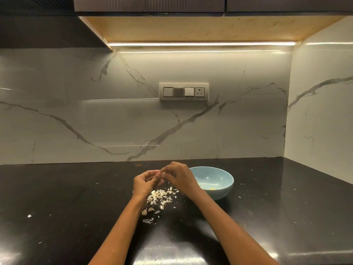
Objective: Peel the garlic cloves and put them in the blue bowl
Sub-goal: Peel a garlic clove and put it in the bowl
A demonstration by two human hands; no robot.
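Observation:
My left hand and my right hand meet above the black counter, both pinching one pale garlic clove between their fingertips. The light blue bowl stands just right of my right hand; a small yellowish bit lies at its bottom, and my right hand hides its left rim. A pile of papery garlic skins lies on the counter under my hands. Two unpeeled cloves rest near my left forearm.
The black countertop carries scattered skin flecks. A marble backsplash runs behind it with a switch and socket panel. A white side wall closes the right end. The counter's front edge lies at the bottom of the view.

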